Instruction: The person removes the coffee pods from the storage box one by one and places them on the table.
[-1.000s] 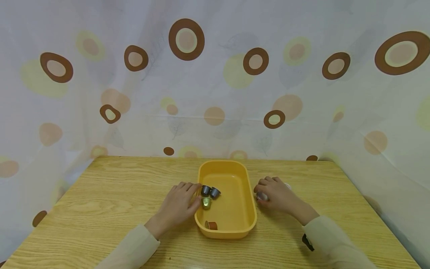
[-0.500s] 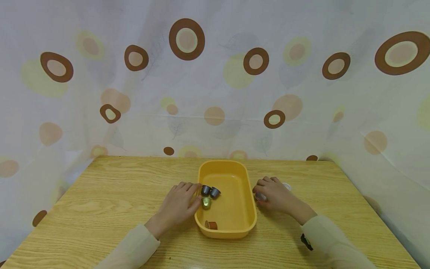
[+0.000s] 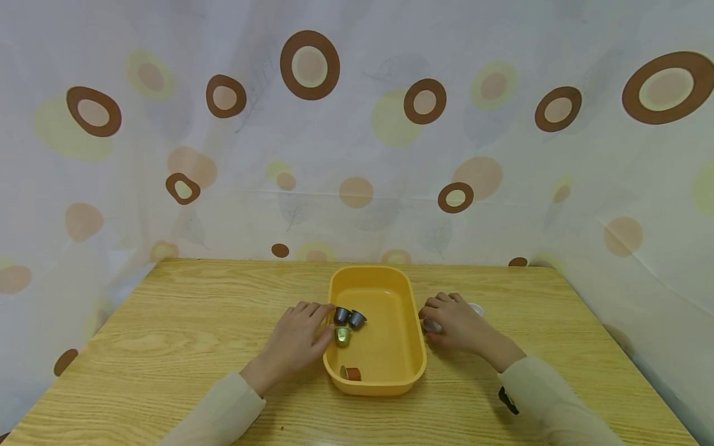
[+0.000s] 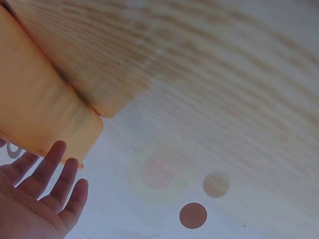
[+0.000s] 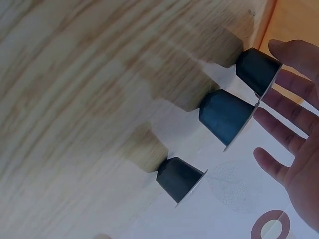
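My left hand (image 3: 298, 334) rests at the left rim of a yellow tray (image 3: 390, 385), its fingers relaxed and fairly straight in the left wrist view. Inside the tray, two dark coffee capsules (image 3: 357, 319) lie beside a green coffee capsule (image 3: 343, 337). A brown coffee capsule (image 3: 352, 373) lies on its side near the front. Just right of the tray, my right hand (image 3: 460, 323) pinches a dark coffee capsule (image 5: 255, 71) at its rim, thumb on one side, fingers on the other. It stands on the table, silver lid up.
In the right wrist view, a blue-green coffee capsule (image 5: 227, 117) stands close beside the pinched one, and another dark coffee capsule (image 5: 179, 179) stands farther off. The wooden table (image 3: 223, 297) ends at a patterned curtain (image 3: 357, 142) behind and at both sides.
My right hand has shifted slightly left toward the tray, and a pale capsule lid behind it shows more. My left hand and the tray have stayed still.
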`<action>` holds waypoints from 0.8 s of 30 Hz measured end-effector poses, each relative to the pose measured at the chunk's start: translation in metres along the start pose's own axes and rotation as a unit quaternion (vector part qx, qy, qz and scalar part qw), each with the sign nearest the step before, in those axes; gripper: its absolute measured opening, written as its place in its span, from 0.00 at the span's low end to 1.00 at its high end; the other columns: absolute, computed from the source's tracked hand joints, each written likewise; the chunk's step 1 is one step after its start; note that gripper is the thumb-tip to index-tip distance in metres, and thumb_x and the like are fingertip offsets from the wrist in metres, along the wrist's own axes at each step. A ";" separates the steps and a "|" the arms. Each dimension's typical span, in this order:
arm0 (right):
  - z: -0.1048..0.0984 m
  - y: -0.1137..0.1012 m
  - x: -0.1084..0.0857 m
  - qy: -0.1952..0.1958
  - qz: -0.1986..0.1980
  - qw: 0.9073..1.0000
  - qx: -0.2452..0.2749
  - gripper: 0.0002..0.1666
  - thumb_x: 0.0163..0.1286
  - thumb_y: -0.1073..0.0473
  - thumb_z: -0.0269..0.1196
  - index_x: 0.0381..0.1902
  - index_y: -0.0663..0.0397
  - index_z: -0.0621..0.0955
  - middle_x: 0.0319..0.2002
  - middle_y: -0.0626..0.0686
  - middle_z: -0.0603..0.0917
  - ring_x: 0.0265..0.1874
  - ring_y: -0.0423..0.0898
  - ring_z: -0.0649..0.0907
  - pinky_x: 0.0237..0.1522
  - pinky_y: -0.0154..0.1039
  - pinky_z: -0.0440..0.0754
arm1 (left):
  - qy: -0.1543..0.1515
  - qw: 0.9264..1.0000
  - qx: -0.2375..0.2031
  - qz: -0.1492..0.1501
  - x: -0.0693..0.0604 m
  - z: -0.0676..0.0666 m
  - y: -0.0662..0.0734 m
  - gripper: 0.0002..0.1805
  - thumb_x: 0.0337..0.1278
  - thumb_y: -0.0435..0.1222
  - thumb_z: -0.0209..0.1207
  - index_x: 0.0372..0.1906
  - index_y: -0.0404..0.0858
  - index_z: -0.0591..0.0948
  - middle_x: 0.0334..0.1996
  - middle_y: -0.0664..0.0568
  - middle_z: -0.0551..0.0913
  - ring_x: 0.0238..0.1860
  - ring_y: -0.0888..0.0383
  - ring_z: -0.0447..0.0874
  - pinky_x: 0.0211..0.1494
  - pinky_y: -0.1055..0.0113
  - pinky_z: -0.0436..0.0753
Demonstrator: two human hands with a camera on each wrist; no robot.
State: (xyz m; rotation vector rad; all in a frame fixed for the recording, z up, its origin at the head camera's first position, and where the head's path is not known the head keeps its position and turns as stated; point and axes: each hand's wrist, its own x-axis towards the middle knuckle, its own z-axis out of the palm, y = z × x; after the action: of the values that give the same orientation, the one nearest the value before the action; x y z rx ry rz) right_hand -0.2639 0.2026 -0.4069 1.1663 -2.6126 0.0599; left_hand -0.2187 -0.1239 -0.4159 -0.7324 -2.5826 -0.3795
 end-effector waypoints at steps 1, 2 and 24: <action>0.000 0.000 0.000 0.000 0.000 1.000 0.000 0.14 0.51 0.54 0.69 0.36 0.46 0.80 0.36 0.46 0.80 0.41 0.48 0.77 0.43 0.52 0.75 | 0.000 1.000 -0.001 0.000 0.000 0.000 0.000 0.19 0.61 0.46 0.49 0.54 0.44 0.75 0.45 0.54 0.81 0.47 0.54 0.77 0.48 0.59 0.76; -0.001 0.000 0.000 -0.001 -0.001 1.000 0.000 0.14 0.51 0.54 0.69 0.36 0.46 0.80 0.36 0.46 0.80 0.41 0.48 0.77 0.43 0.52 0.75 | -0.001 1.000 -0.002 -0.001 0.000 0.000 0.000 0.20 0.61 0.46 0.49 0.54 0.43 0.75 0.45 0.54 0.81 0.47 0.54 0.77 0.48 0.59 0.76; -0.023 -0.001 0.007 -0.001 0.023 1.000 0.012 0.13 0.60 0.54 0.62 0.42 0.51 0.80 0.40 0.49 0.80 0.42 0.50 0.77 0.47 0.55 0.73 | -0.008 1.000 -0.005 -0.006 0.000 -0.002 0.001 0.20 0.62 0.47 0.48 0.55 0.43 0.75 0.45 0.53 0.81 0.48 0.54 0.77 0.49 0.58 0.76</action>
State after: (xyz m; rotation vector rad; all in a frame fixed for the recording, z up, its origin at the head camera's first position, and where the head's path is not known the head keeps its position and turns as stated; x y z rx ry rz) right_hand -0.2624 0.2009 -0.3830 1.1145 -2.6480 0.0986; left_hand -0.2175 -0.1240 -0.4142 -0.7256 -2.6027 -0.3911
